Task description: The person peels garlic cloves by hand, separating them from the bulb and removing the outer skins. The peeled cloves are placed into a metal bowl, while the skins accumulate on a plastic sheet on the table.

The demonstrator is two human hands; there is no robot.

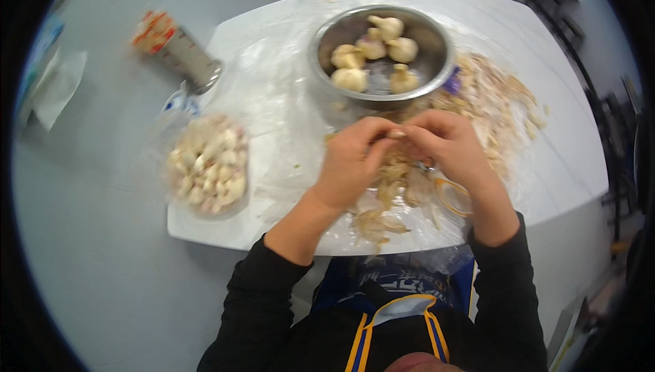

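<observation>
My left hand (352,159) and my right hand (450,144) meet over the table, fingertips pinched on a small garlic clove (395,134). Dry garlic skins (376,223) lie under and in front of the hands. Just beyond my fingers stands a stainless steel bowl (381,98) with several whole garlic bulbs (402,49) in it. A small shiny metal piece (426,166) shows below my right hand, mostly hidden, so I cannot tell what it is. By my right wrist lies an orange-yellow loop (453,198).
Clear plastic sheeting (276,90) covers part of the white table (563,167). At left sits a plastic bag of garlic cloves (210,167), near a blue-and-white item (181,103) and a metal canister (189,59). More skins and loose cloves (491,95) spread at right.
</observation>
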